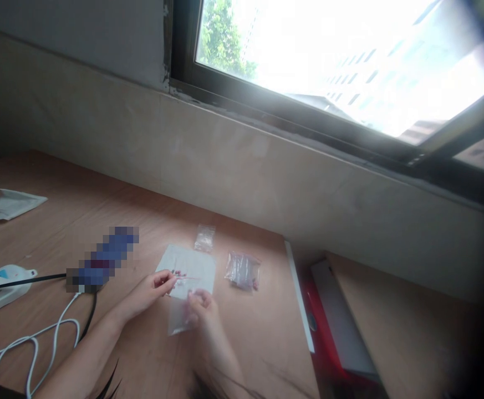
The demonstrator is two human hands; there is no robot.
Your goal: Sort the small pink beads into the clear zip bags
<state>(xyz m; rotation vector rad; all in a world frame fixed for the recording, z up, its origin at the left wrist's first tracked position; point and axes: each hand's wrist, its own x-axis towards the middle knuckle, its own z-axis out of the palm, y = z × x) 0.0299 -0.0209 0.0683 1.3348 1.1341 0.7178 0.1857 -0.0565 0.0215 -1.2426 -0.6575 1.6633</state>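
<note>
Left hand [163,283] pinches thin strand [189,278] above white sheet [198,261]. Right hand [203,305] curled at clear bag [178,322]; blur, cannot tell its grip. Small reddish pieces [179,273] loose on sheet, apparently unfinished. 1 pile of bags [240,271] at right, seemingly done.

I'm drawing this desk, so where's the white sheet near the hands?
In the head view, the white sheet lies on the wooden desk, below and left of centre, the left hand at its left edge and clear plastic packets to its right.
</note>
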